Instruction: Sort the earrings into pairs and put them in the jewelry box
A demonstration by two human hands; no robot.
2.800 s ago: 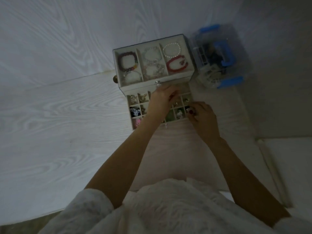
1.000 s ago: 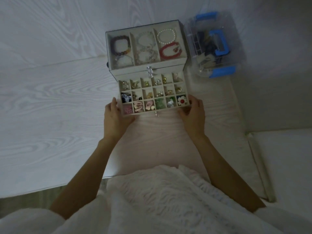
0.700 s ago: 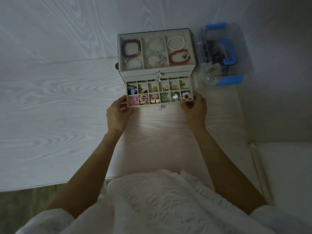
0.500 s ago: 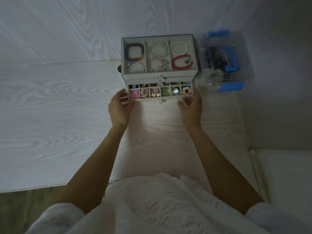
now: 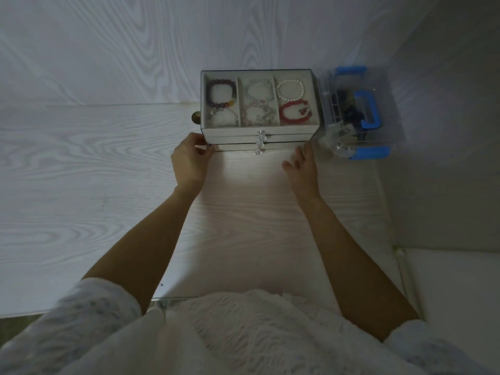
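Observation:
The jewelry box stands at the back of the white desk, against the wall. Its top tray shows bracelets in three sections. All its drawers are pushed in, each with a clear knob at the front; the earrings are hidden inside. My left hand touches the box's lower left front corner, thumb and fingers lightly on the drawer edge. My right hand is at the lower right front corner, fingers apart, holding nothing.
A clear plastic case with blue handle and latches stands right of the jewelry box. A small round brass object peeks out at the box's left side. The wood-grain desk spreads left and toward me.
The earring drawer, open a second ago with its small compartments showing, has slid fully into the box under both hands. My hands followed it to the box front.

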